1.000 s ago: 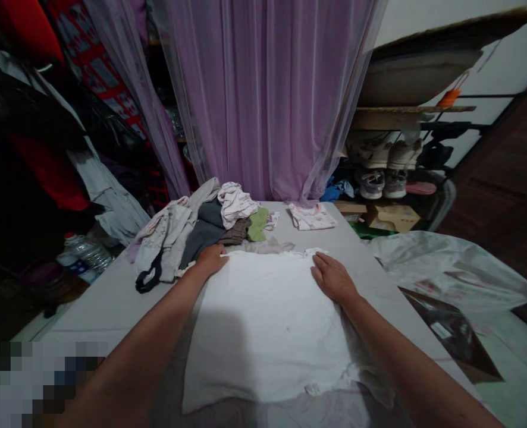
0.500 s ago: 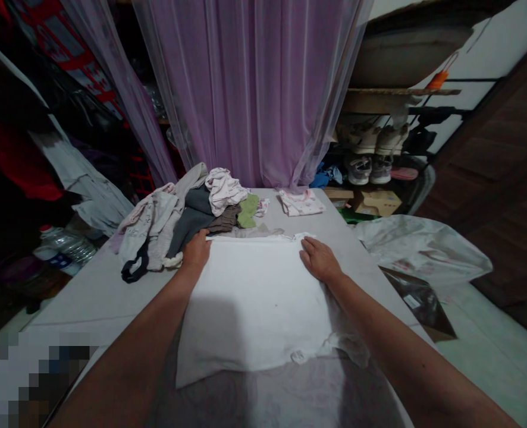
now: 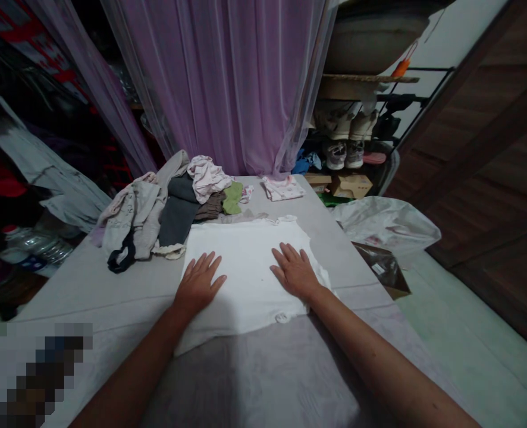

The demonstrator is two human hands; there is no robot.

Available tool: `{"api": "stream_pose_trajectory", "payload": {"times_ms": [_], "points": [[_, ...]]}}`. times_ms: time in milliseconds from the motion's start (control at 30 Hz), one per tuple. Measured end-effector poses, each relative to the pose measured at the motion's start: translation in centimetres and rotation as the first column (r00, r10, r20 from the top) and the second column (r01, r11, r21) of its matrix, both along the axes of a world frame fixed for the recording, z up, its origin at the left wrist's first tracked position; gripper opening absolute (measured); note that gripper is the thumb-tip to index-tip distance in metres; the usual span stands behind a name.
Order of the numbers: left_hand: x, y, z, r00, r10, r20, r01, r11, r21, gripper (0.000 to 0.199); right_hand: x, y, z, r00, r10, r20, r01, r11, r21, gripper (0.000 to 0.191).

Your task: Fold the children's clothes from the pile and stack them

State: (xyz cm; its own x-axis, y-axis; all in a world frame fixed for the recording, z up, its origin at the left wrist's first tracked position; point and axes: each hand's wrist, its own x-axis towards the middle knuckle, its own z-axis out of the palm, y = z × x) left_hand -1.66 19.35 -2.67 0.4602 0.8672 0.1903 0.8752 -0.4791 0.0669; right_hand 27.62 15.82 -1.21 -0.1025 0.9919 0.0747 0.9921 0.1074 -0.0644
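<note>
A white cloth garment (image 3: 245,267) lies spread on the pale table cover (image 3: 125,303) in front of me. My left hand (image 3: 197,285) rests on its left side, open, with the fingers apart. On its right side my right hand (image 3: 295,272) lies palm down, also open, fingers spread. The garment's far edge is fairly straight, with a small bunched bit at the far right. Its right edge looks ruffled, and its near left corner reaches toward me beside my left forearm.
Behind on the left is a heap of clothes (image 3: 147,208). A folded pink-and-white garment (image 3: 285,188) lies at the far edge before a purple curtain (image 3: 228,83). To the right are shoes (image 3: 346,153), a plastic bag (image 3: 386,223) and an open box (image 3: 383,267).
Both hands have let go of the garment's far corners and come nearer to me, now flat on the cloth. The garment's right part lies flatter. The view has shifted a little.
</note>
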Motion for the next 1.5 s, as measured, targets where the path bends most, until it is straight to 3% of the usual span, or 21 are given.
{"api": "stream_pose_trajectory", "payload": {"times_ms": [200, 367, 500, 600, 733, 967, 1167, 1400, 1500], "points": [[-2.1, -0.3, 1.5, 0.996, -0.057, 0.072, 0.057, 0.998, 0.003, 0.044, 5.5, -2.7, 0.9, 0.996, 0.036, -0.076, -0.033, 0.999, 0.033, 0.046], [-4.4, -5.3, 2.9, 0.972, -0.050, 0.229, 0.055, 0.998, -0.019, 0.026, 6.0, -6.8, 2.0, 0.924, 0.179, -0.339, -0.126, 0.977, 0.173, 0.034], [-7.0, -9.3, 4.2, 0.968, -0.109, 0.228, 0.134, 0.986, -0.098, 0.024, 5.4, -10.4, 0.8, 0.903, 0.275, -0.331, -0.196, 0.947, 0.254, 0.023], [-8.3, -10.6, 4.6, 0.965, -0.176, 0.192, 0.206, 0.967, -0.148, 0.019, 5.9, -11.4, -0.6, 0.885, 0.289, -0.365, -0.202, 0.945, 0.257, 0.023], [-8.4, -10.9, 4.7, 0.975, -0.175, 0.136, 0.194, 0.972, -0.136, 0.016, 6.5, -11.4, -1.7, 0.883, 0.281, -0.376, -0.182, 0.944, 0.276, 0.026], [-8.6, -11.4, 4.8, 0.957, -0.269, -0.108, 0.271, 0.963, -0.001, 0.014, 6.4, -10.9, -2.2, 0.911, 0.255, -0.323, -0.140, 0.931, 0.338, 0.026], [-9.7, -11.5, 4.8, 0.937, -0.332, -0.105, 0.335, 0.942, 0.012, 0.017, 6.0, -10.7, -2.1, 0.927, 0.219, -0.305, -0.114, 0.939, 0.326, 0.027], [-8.5, -11.8, 4.9, 0.948, -0.317, -0.017, 0.317, 0.947, 0.053, 0.027, 5.9, -12.7, -1.0, 0.956, 0.138, -0.258, -0.039, 0.934, 0.356, 0.039], [-7.7, -11.9, 4.4, 0.949, -0.316, 0.009, 0.316, 0.948, 0.040, 0.023, 3.9, -13.2, 0.0, 0.961, 0.164, -0.221, -0.079, 0.934, 0.349, 0.037]]}}
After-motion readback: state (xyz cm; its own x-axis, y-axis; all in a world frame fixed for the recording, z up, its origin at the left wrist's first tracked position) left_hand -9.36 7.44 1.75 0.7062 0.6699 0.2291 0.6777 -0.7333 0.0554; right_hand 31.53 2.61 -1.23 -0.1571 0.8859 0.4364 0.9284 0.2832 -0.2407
